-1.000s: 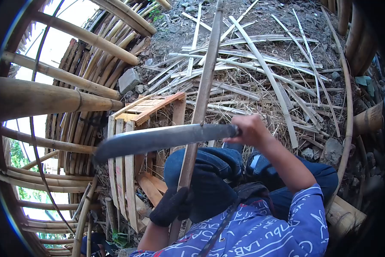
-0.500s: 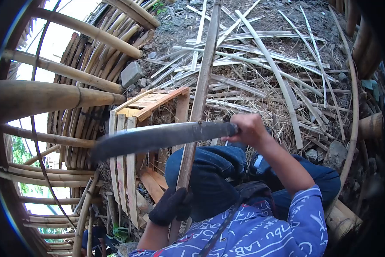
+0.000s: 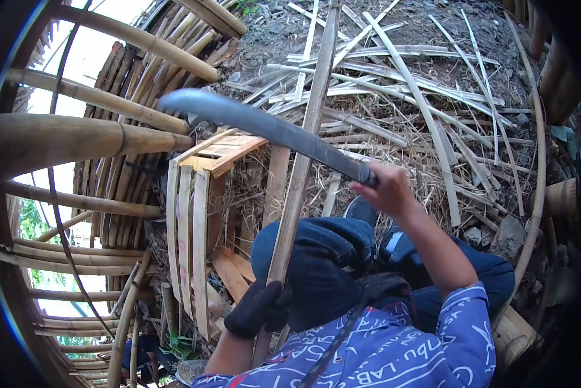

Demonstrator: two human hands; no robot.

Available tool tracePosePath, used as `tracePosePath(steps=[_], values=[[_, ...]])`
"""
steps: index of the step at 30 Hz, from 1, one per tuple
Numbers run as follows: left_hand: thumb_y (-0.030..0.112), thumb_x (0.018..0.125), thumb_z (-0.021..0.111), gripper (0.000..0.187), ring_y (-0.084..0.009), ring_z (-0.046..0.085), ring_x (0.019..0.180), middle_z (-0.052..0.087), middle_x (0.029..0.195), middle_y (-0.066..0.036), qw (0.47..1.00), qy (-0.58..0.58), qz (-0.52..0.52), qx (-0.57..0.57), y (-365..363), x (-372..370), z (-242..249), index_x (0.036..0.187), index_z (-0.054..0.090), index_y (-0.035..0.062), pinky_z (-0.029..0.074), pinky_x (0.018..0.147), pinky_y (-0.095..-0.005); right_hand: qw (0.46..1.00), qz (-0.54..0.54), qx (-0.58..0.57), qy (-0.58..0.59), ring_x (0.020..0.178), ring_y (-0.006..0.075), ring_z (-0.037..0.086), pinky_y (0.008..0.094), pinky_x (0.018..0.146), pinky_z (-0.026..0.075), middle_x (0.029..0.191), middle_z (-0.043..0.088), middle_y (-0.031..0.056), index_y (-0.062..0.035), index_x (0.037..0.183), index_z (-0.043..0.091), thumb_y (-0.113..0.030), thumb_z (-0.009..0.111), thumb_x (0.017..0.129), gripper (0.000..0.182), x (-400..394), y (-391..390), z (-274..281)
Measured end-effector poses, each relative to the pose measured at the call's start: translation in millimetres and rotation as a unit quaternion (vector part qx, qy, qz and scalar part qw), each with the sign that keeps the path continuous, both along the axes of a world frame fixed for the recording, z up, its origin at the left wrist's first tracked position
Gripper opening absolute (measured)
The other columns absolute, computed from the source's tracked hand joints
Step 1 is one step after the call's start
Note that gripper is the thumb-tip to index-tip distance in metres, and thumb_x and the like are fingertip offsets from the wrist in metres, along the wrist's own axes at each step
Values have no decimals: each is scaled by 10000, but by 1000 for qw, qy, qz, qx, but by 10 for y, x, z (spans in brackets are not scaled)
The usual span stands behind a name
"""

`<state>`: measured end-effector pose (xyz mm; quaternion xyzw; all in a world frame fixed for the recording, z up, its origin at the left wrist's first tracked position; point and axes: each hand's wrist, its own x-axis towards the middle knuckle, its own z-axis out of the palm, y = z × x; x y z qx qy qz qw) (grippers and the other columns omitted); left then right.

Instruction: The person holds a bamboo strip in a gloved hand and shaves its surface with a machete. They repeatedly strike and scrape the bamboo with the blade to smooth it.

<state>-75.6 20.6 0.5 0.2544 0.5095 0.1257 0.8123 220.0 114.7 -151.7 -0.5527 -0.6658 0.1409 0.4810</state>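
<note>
A machete (image 3: pixel 271 128) with a long, dark, curved blade is held by its handle in my right hand (image 3: pixel 391 187). The blade points up and to the left, and its tip is smeared by motion. It crosses over a long bamboo strip (image 3: pixel 301 161) in this view. My left hand (image 3: pixel 258 309), in a black glove, is wrapped round the lower part of that strip. The strip slants up past my bent left knee and runs out at the top of the view.
A slatted wooden crate (image 3: pixel 193 239) stands left of my knee. Many split bamboo strips (image 3: pixel 413 103) lie crossed on the ground ahead. Bamboo poles (image 3: pixel 90 139) form a frame at the left. Another person (image 3: pixel 145 355) shows partly at the lower left.
The machete's tip has swung upward, so the blade now slants instead of lying nearly level. My right hand has moved slightly right. My left hand keeps its grip on the strip.
</note>
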Motion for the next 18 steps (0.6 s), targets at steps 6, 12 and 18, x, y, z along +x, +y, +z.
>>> tracePosePath(steps=[6,12,18], values=[[433,968,417,415,-76,322,377,338,501,41,1000,-28,-8,-11,7,-34,-15,714,429,105,257,365,-221,998,62,0,1,524,279,611,369,487,492,585,577,90,-66,716,559,-498,742,716,469,-123,-187,183],[424,936,500,387,-76,340,383,370,529,24,1000,-25,0,18,-28,-44,-53,763,466,80,271,361,-225,989,147,26,4,506,261,600,363,472,488,566,546,61,-85,657,523,-570,733,682,529,-176,-278,326],[411,929,524,366,-83,350,387,391,544,13,1000,-5,-10,29,-11,-84,-74,780,468,81,262,353,-229,987,92,114,-65,473,212,582,347,447,476,534,520,28,-111,612,509,-621,724,653,555,72,72,138]])
